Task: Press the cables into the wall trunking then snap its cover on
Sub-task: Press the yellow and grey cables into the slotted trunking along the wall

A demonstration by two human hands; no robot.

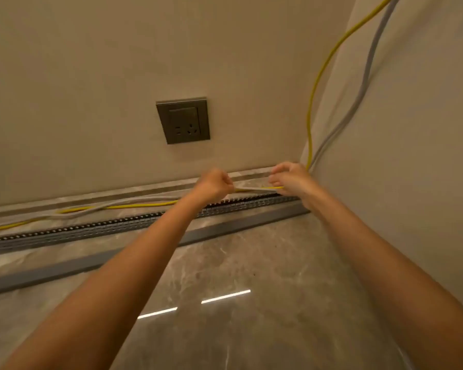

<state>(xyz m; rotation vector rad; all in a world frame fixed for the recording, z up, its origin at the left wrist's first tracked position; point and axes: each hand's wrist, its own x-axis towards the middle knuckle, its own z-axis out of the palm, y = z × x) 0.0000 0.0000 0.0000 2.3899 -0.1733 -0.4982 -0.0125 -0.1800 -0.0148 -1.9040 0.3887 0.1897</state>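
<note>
A yellow cable (pixel 134 206) and a white cable (pixel 91 209) run along the floor at the foot of the wall, then climb the right corner. My left hand (pixel 214 184) and my right hand (pixel 289 178) each pinch both cables, holding a short stretch taut just above the slotted grey trunking (pixel 96 228). The trunking lies on the floor parallel to the wall. Its flat grey cover strip (pixel 64 267) lies in front of it, nearer to me.
A grey wall socket (pixel 182 120) sits on the wall above my hands. The marble skirting (pixel 91 195) runs along the wall base. The side wall (pixel 412 156) closes off the right. Polished marble floor (pixel 251 263) spreads in front.
</note>
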